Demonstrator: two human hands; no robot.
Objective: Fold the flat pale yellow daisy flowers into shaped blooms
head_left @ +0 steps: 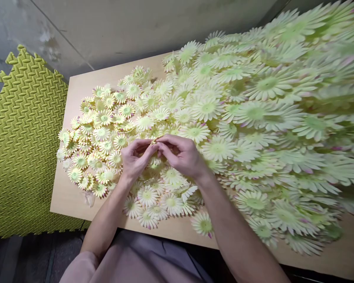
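A wide heap of pale yellow-green artificial daisy flowers (212, 106) covers a light wooden table (67, 196). My left hand (134, 159) and my right hand (183, 155) meet over the middle of the heap, fingertips pressed together. Both pinch a small pale flower piece (155, 140) between thumbs and fingers; most of it is hidden by the fingers. Smaller flowers (100, 129) lie to the left of my hands, larger ones (268, 118) pile up on the right.
A yellow-green foam floor mat (20, 149) with a zigzag pattern lies left of the table. A grey wall (129, 27) runs behind it. My lap in pale cloth (141, 259) shows at the near table edge.
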